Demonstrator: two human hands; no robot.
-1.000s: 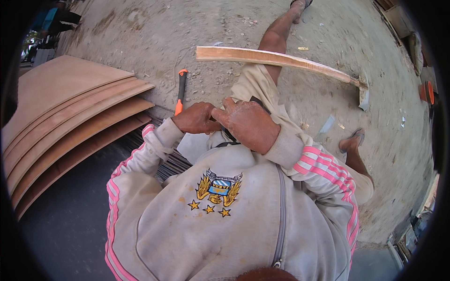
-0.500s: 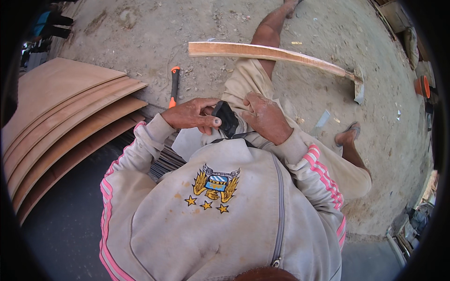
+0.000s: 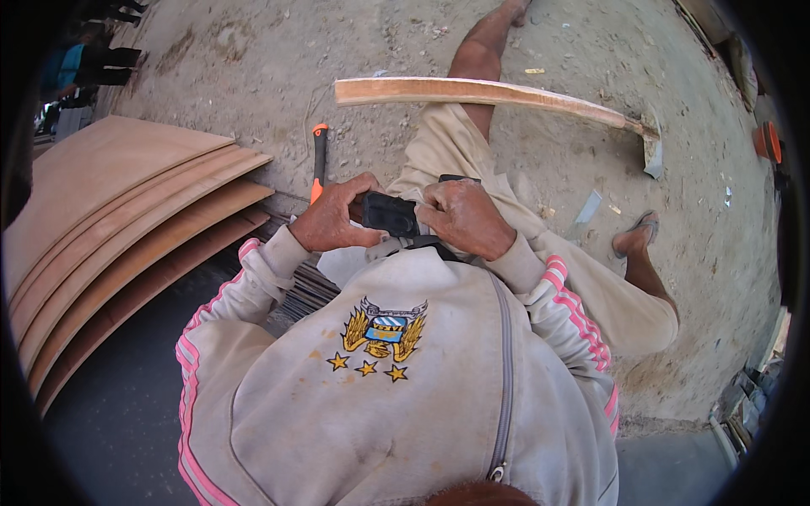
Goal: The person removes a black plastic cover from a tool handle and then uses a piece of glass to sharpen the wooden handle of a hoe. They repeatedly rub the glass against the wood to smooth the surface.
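Dusty ground (image 3: 253, 80); black block (image 3: 390, 215), long axis left-right, in left hand (image 3: 331, 218); right hand (image 3: 471, 219) curled, hold unclear.

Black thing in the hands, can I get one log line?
left hand: holding black object | right hand: at its right edge | orange-black handle: near left hand | wooden strip: across one leg

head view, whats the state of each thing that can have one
left hand, gripping the black case's left end
right hand, fingers curled at its right end
black case, held; open or closed unclear
orange-and-black handle, lower end hidden
wooden board, crossing over one leg
plywood sheets, stacked, edges fanned
jacket zip, done up where visible
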